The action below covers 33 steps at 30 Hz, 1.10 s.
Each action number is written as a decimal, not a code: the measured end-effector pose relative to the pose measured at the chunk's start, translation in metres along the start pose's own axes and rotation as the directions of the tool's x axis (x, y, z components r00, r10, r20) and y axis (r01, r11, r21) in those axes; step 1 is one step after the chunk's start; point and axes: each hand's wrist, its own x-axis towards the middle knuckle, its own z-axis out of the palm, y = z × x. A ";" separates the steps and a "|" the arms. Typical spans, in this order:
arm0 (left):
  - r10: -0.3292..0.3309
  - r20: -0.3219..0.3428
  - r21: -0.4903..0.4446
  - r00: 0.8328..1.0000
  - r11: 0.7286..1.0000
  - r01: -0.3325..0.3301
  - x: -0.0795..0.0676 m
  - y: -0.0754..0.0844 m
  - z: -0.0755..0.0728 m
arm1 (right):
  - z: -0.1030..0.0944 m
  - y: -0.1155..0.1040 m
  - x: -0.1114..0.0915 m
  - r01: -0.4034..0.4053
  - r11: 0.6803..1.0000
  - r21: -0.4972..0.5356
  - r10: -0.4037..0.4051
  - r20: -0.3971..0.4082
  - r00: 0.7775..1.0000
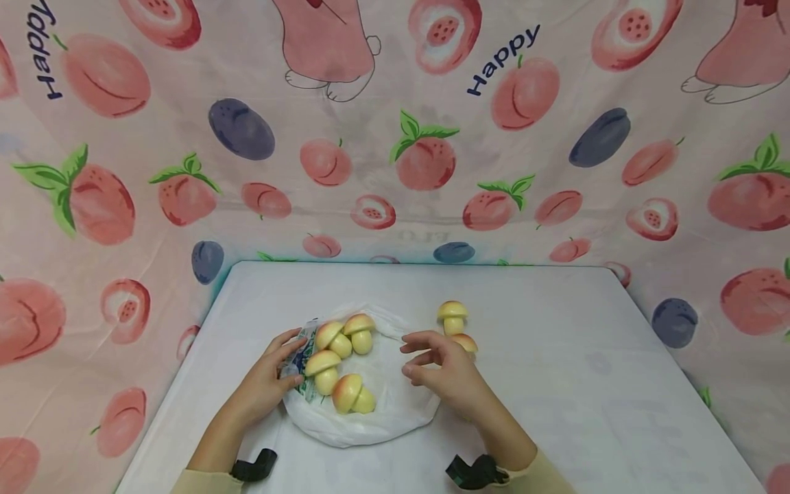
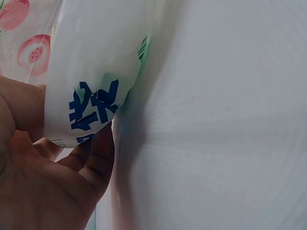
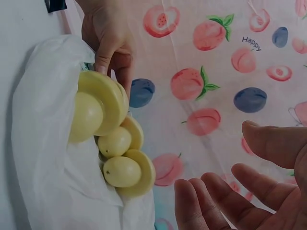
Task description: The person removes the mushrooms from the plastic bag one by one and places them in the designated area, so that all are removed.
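Observation:
A white plastic bag [image 1: 364, 432] with blue and green print lies opened out on the table. Several toy mushrooms [image 1: 353, 394], yellow with orange-tinged caps, sit in its left half. My left hand [image 1: 262, 384] pinches the bag's left rim between thumb and fingers; the left wrist view shows the printed plastic [image 2: 96, 105] in that grip. Over the bag's right side hovers my right hand [image 1: 453, 374], its fingers apart and loosely bent, holding nothing. Just beyond it, outside the bag, one mushroom [image 1: 453, 317] stands upright, and a second mushroom [image 1: 467, 342] is partly hidden behind the hand.
The white table [image 1: 586, 384] stretches out on both sides of the bag. Behind it hangs a pink cloth [image 1: 370, 110] printed with peaches and plums. A black wrist strap [image 1: 254, 466] shows at the left wrist, another strap [image 1: 475, 473] at the right.

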 end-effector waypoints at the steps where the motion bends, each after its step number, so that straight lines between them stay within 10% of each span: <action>1: 0.000 -0.001 0.001 1.000 1.000 0.000 0.000 0.000 0.000 | 0.002 0.000 0.001 -0.002 1.000 0.006 0.002 0.006 1.000; 33: 0.015 -0.003 0.015 1.000 1.000 -0.015 0.000 -0.001 0.000 | 0.053 0.026 0.033 -0.013 0.997 -0.078 0.021 0.101 0.995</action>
